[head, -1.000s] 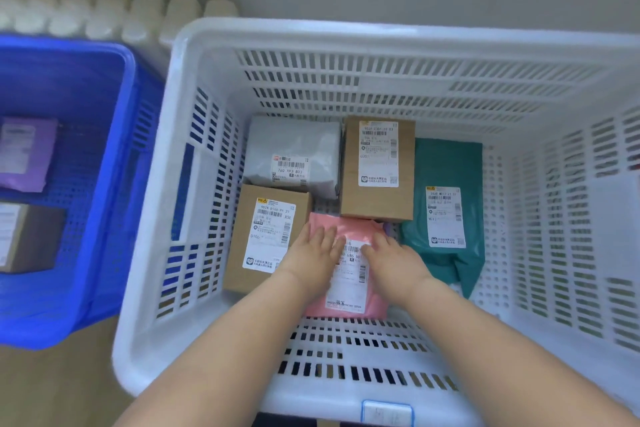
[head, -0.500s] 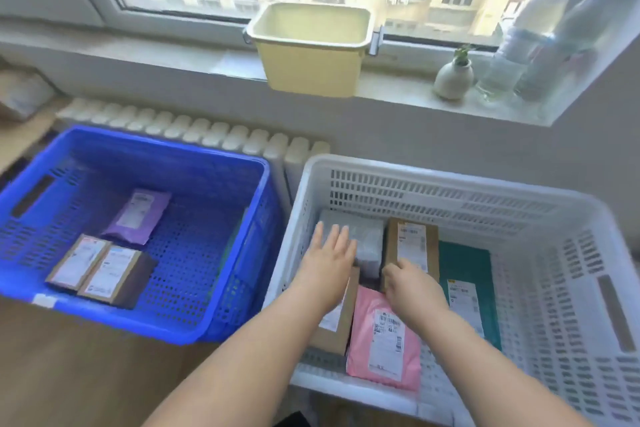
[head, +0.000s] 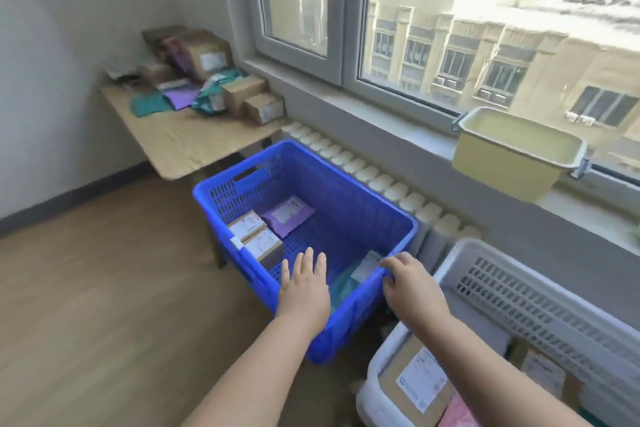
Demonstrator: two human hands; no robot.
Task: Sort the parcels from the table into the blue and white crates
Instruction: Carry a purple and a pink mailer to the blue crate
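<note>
Both hands empty above the blue crate (head: pixel 346 218). The left hand (head: pixel 303 291) is spread flat with fingers apart over the crate's near wall; the right hand (head: pixel 408 284) hangs loosely curled, gripping nothing, at the crate's near right corner. Inside the blue crate lie two cardboard boxes (head: pixel 256 236), a purple mailer (head: pixel 287 217) just beyond them, and a teal mailer (head: pixel 349 279) leaning at the near right corner. To the crate's right stands the white crate (head: pixel 519 288), holding a labelled brown box (head: pixel 415 381) and a pink mailer (head: pixel 457 412). The unsorted parcels (head: pixel 204 80) remain heaped on the wooden table (head: pixel 183 142), beyond the blue crate's far left corner, well apart from both hands.

Likely hazards, as a judgement: the heap is loosely stacked, so drawing one parcel could tip its neighbours off the table edge; labels face varied ways, so a misread could send a parcel to the wrong crate; the slick mailers may slip from a one-handed hold.

Setting: wood-grain floor, pale walls with dark skirting, a radiator (head: pixel 363 173) behind the blue crate below a wide window (head: pixel 450 28), a yellow tub (head: pixel 516 152) on the sill
</note>
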